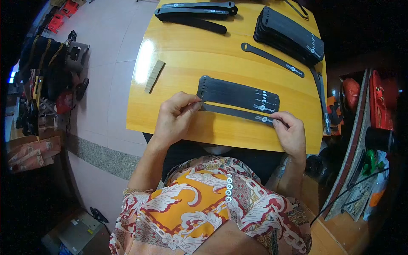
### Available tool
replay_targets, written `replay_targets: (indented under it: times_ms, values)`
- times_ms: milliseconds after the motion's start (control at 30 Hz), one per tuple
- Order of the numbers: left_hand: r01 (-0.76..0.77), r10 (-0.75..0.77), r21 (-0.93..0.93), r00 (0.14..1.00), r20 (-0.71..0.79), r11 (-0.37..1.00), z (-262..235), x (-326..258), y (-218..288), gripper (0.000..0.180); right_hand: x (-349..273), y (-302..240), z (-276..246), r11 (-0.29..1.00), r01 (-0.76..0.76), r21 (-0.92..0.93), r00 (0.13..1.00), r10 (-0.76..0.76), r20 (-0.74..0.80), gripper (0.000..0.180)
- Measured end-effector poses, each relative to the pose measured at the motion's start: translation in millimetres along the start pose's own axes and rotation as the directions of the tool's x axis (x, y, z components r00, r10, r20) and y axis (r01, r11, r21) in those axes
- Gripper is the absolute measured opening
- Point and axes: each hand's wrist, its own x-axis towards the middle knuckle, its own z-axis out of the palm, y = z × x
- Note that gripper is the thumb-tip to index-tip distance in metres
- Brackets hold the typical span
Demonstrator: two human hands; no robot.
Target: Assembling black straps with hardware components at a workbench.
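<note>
While your patterned top (pixel 182 197) fills the near side, your left hand (pixel 175 117) pinches one end of a dark strap (pixel 236 114), thumb against fingers; your right hand (pixel 290 131) pinches it near the printed other end. Strap runs nearly straight between both hands, over the near part of the yellow counter (pixel 229 135). Just beyond: overlapping black straps (pixel 231 93), side by side. Farther left, small beige strip (pixel 154 76), aslant. Right, past those: lone strap (pixel 272 58), diagonal, then thick stack of black straps (pixel 287 32). Far edge, left: strap bundle (pixel 193 12).
</note>
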Motion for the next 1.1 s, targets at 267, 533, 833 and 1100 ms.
replay_targets:
  times_ms: [267, 533, 833, 1100]
  values:
    - [0.032, -0.01, 0.181, 0.992, -0.123, 0.983, 11.3, 17.5, -4.3, 0.007, 14.7, -1.2, 7.2, 0.979, -0.17, 0.115, 0.973, 0.185, -0.135, 0.008]
    - [0.073, -0.047, 0.187, 0.989, -0.138, 0.98, 15.1, 22.1, -6.8, 0.007, 17.9, 6.8, 7.0, 0.972, -0.201, 0.125, 0.964, 0.219, -0.153, 0.008]
    - [0.054, -0.023, 0.159, 0.982, -0.19, 0.986, 18.0, 22.0, -7.6, 0.008, 21.2, 6.0, 7.8, 0.969, -0.224, 0.1, 0.958, 0.238, -0.16, 0.008]
    - [0.031, 0.013, 0.223, 0.981, -0.196, 0.974, 18.9, 22.4, -4.2, 0.007, 21.4, 5.5, 9.8, 0.978, -0.207, 0.024, 0.956, 0.208, -0.207, 0.008]
